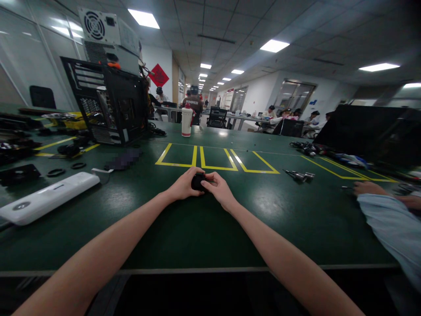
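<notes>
A small, dark, rounded object [198, 182] is held between both my hands just over the green tabletop [210, 232]; its exact kind is too small and dark to make out. My left hand [184, 184] is closed around its left side, thumb and fingers curved about it. From the right, my right hand [218, 188] pinches it with thumb and fingertips. Beyond my hands, yellow tape outlines [219, 168] mark several box shapes on the table.
At left lie a white power strip [49, 195], black rings [56, 172] and an open computer case [108, 103]. A white bottle [187, 121] stands ahead. Metal parts [299, 175] lie to the right, near another person's hand [371, 188] and blue sleeve.
</notes>
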`<state>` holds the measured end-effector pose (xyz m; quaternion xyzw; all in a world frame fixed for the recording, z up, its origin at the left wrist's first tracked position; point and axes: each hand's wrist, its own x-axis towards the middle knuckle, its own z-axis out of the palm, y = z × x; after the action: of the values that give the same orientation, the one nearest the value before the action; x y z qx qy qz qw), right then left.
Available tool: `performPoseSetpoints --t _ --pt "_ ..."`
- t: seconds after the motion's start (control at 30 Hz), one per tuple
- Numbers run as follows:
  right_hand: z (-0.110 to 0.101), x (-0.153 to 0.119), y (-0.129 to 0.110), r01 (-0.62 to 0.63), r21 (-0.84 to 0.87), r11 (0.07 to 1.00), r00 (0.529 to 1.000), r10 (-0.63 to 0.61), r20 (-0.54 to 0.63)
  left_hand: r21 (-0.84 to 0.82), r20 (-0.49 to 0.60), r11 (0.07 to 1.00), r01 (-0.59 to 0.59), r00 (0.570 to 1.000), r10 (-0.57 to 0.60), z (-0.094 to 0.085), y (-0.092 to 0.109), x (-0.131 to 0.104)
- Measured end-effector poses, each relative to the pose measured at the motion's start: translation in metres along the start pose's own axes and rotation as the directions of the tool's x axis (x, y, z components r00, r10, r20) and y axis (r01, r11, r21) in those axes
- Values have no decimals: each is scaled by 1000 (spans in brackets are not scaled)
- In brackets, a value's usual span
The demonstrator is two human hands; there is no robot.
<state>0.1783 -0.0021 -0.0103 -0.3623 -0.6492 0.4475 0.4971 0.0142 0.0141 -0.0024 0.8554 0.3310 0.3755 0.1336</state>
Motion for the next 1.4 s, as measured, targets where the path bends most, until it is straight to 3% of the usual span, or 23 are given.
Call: performPoseSetpoints --t 0.27,0.53,0.7,0.97,1.17,1.4 --pt "0 -2 -4 -75 -5 997 997 75 30 -9 18 1000 2 1000 -2 -2 2 0" --pt "1 -3 0 -19 -69 997 1000 18 -6 -22 21 1000 5 1000 -5 -3 4 0" --pt "0 -4 0 9 -50 999 1000 -9 -1 -27 22 1000 5 1000 -4 -2 2 0" --pt "3 5 -5 -92 46 995 994 89 70 17 -26 1000 23 999 -22 -2 -4 0" --pt "4 5 -4 -56 102 993 994 46 97 52 -29 999 -1 1000 3 -2 -9 0" --pt "5 1 -7 -50 39 998 998 48 38 47 -42 998 -30 999 32 -1 -10 -1"
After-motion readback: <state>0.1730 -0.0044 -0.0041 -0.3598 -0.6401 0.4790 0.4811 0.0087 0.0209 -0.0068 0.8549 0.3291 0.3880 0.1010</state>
